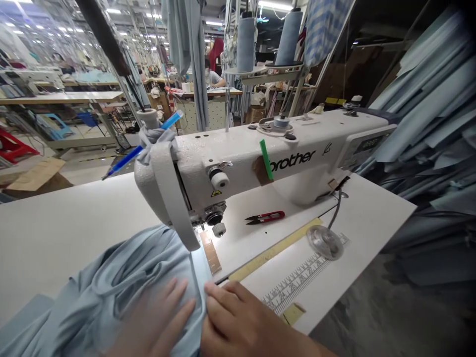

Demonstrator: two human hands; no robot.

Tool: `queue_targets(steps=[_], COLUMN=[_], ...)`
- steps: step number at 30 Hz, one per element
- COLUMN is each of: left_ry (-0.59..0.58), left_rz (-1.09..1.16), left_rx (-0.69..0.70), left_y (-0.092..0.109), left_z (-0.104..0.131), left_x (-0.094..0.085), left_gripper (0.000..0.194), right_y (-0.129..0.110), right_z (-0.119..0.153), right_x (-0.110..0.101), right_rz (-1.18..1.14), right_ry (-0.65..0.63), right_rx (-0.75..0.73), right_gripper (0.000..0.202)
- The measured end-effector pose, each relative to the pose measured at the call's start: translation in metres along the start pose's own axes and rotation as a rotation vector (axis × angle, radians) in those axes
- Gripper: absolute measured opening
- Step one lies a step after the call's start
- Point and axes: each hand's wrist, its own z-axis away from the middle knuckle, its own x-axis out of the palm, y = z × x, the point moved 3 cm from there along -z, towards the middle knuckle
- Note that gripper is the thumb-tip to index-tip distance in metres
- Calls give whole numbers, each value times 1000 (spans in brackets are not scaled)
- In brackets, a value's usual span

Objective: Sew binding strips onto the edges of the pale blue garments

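Note:
Light blue fabric (111, 277) lies bunched on the sewing machine table, and its folded edge (200, 270) runs up under the needle area of the white sewing machine (241, 168). My left hand (156, 317), smeared by motion, rests on the fabric with its fingers stretched out and apart. At the folded edge, my right hand (238, 317) has its thumb and fingers closed on the cloth. A brown guide strip (211, 253) sits just right of that edge. The needle and presser foot are mostly hidden behind the machine head.
Red-handled thread snips (266, 217) lie under the machine arm. A clear round case (325, 242) stands by a printed ruler scale (293, 285) and a yellow tape (275, 248). A blue pen (141, 146) is tucked in cloth on the machine head. Fabric pieces (427, 109) hang at right.

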Motion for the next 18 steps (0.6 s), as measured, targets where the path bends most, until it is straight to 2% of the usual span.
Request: queue_targets(steps=[5, 8, 10, 12, 14, 16, 18], left_ry=[116, 139, 85, 11, -75, -186, -315], left_rz=[-91, -15, 53, 108, 138, 150, 161], left_rx=[106, 55, -23, -116, -174, -172, -161], left_y=[-22, -30, -35, -44, -56, -69, -78], left_z=[-22, -29, -28, -27, -30, -39, -49], left_x=[-1, -6, -13, -25, -43, -63, -82], left_gripper=[60, 58, 53, 47, 35, 25, 28], right_y=[16, 29, 40, 51, 62, 70, 72], right_z=[-14, -24, -30, -34, -38, -40, -42], right_x=[0, 3, 7, 10, 12, 13, 15], right_rz=[-37, -98, -173, -302, -425, -482, -488], right_ry=[-252, -437, -524, -559, -543, -506, -477], right_rx=[-38, -35, -22, 8, 38, 61, 68], right_gripper=[19, 9, 9, 13, 16, 17, 16])
